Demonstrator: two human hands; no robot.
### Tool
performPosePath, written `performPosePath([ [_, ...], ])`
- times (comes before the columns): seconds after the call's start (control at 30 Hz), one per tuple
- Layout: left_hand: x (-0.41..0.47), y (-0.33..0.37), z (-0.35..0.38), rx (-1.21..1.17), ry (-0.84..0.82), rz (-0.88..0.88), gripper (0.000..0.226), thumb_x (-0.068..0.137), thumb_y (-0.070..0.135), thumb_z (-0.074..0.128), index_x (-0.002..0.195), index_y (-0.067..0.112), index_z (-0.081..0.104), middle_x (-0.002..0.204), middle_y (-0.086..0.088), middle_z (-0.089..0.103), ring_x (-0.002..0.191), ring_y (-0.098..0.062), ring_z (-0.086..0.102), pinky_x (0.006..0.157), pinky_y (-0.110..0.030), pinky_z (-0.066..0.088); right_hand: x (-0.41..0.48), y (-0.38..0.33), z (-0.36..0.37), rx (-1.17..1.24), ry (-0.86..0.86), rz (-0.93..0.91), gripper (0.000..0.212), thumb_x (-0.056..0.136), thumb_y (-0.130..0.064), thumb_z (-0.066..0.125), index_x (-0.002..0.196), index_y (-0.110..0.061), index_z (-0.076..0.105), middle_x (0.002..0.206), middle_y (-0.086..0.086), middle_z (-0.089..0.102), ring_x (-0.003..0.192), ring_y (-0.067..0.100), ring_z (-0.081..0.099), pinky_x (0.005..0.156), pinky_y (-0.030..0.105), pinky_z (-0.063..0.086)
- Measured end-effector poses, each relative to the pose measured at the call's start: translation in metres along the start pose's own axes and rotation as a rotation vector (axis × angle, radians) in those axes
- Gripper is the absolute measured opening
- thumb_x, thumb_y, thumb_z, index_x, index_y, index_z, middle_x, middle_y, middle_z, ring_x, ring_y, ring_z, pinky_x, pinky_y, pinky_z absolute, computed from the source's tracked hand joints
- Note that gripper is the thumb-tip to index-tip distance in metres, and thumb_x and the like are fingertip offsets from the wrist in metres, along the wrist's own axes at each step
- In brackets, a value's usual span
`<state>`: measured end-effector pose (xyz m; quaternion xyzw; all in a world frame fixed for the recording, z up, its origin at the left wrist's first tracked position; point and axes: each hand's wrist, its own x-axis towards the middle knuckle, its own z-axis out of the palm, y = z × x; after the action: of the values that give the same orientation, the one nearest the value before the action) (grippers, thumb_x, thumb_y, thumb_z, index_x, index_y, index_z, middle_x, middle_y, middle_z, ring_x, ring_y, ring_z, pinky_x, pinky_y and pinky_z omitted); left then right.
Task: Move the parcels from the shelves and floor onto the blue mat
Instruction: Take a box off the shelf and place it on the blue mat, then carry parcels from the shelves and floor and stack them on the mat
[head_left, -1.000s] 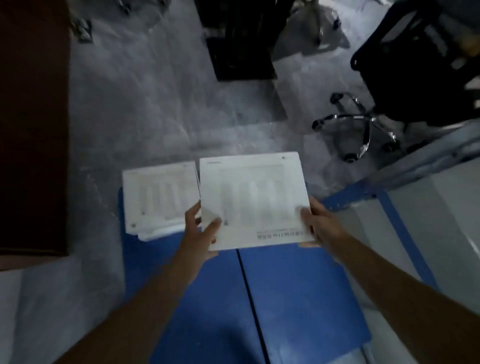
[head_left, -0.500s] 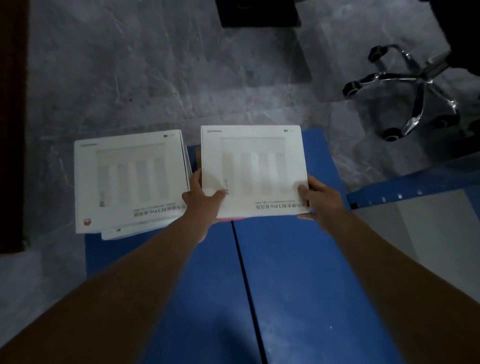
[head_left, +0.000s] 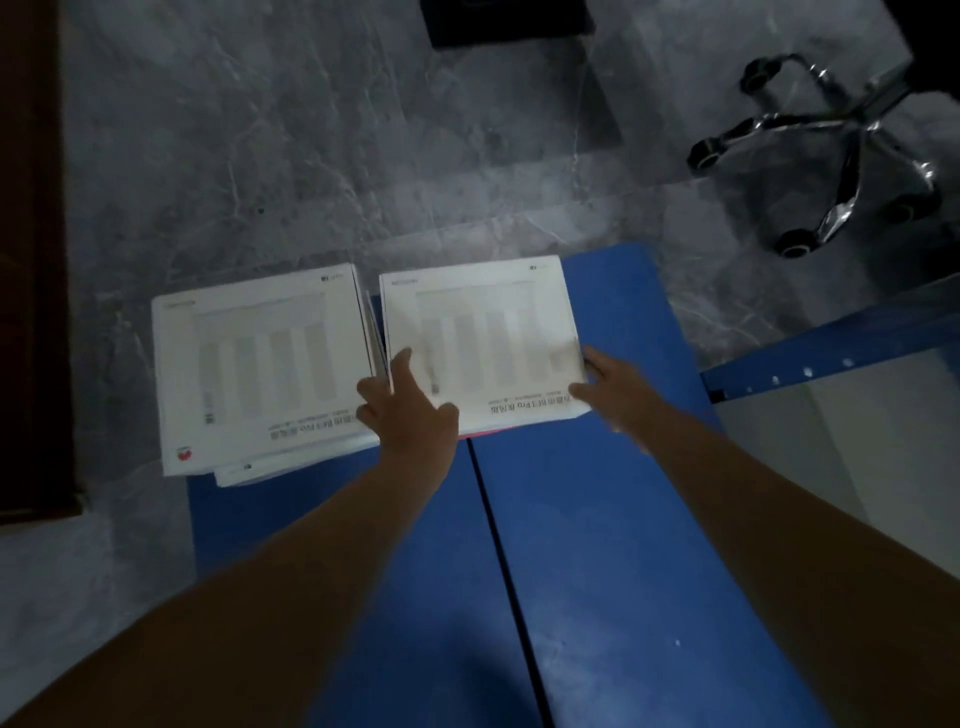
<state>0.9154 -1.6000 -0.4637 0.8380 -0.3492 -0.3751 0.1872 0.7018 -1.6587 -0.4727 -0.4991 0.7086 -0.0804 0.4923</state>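
"Two lots of parcels are down there. The flat white box (head_left: 478, 338) between the hands lies on the far edge of the blue mat (head_left: 597, 545), right of the black seam (head_left: 497, 545), and a pink edge (head_left: 485, 432) shows under its near side."

"And the stack of white boxes (head_left: 260, 374) just beside it?"

"On the mat's far left corner, though its left side hangs out over the grey marble floor (head_left: 260, 156). Only a thin gap separates the two."

"What would you worry about?"

"That gap. The left hand (head_left: 410, 415) has its curled fingers down in it, so drawing them out carelessly could knock the stack further off the mat, or skew the lower box (head_left: 244, 470) poking out at its bottom. And if the pink thing underneath is smaller than the box, letting go of one corner first might tip or slide it."

"How are the hands set?"

"Both arms reach forward and down, nearly straight. The left one grips the box's near left corner: forefinger laid straight along the top, thumb spread over the lid, the rest tucked round the side. The right hand (head_left: 608, 384) is at the near right corner with its thumb by the edge, but it's blurred, and I can't tell whether the fingers are hooked under or merely touching."

"Anything nearby to trip on?"

"A chrome chair base (head_left: 860, 130) off to the right, well apart from the mat, and a blue shelf rail (head_left: 831, 348) nearer in."
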Motion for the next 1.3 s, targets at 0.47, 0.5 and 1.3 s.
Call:
performPosePath([
  [0.47,-0.253,0.245,-0.306,0.191,-0.070,0.661,0.069,0.083,0.021,0.072,0.144,0.027,0.039,0.146,-0.008,0.030,0.136,-0.028,0.027,0.111,-0.035,0.025,-0.327,-0.286,-0.193,-0.196,-0.077,-0.512,0.059,0.088,-0.014,0.070,0.142,-0.006,0.047,0.143,0.010,0.051,0.133,0.024,0.047,0.108,0.023,0.035],
  [0.5,-0.279,0.255,-0.327,0.187,-0.087,0.694,0.071,0.083,0.020,0.073,0.145,0.023,0.039,0.147,-0.009,0.033,0.136,-0.028,0.029,0.112,-0.033,0.025,-0.356,-0.303,-0.208,-0.199,-0.056,-0.558,0.062,0.088,-0.014,0.071,0.143,-0.005,0.045,0.143,0.010,0.050,0.134,0.024,0.046,0.109,0.023,0.033],
  [1.3,-0.581,0.291,-0.483,0.513,-0.364,1.463,0.074,0.085,0.037,0.071,0.148,0.021,0.035,0.157,-0.004,0.028,0.146,-0.020,0.025,0.115,-0.026,0.023,-0.820,-0.255,-0.248,-0.315,0.646,-0.290,0.081,0.082,-0.044,0.073,0.150,-0.024,0.034,0.153,0.001,0.039,0.137,0.021,0.042,0.109,0.033,0.037],
])
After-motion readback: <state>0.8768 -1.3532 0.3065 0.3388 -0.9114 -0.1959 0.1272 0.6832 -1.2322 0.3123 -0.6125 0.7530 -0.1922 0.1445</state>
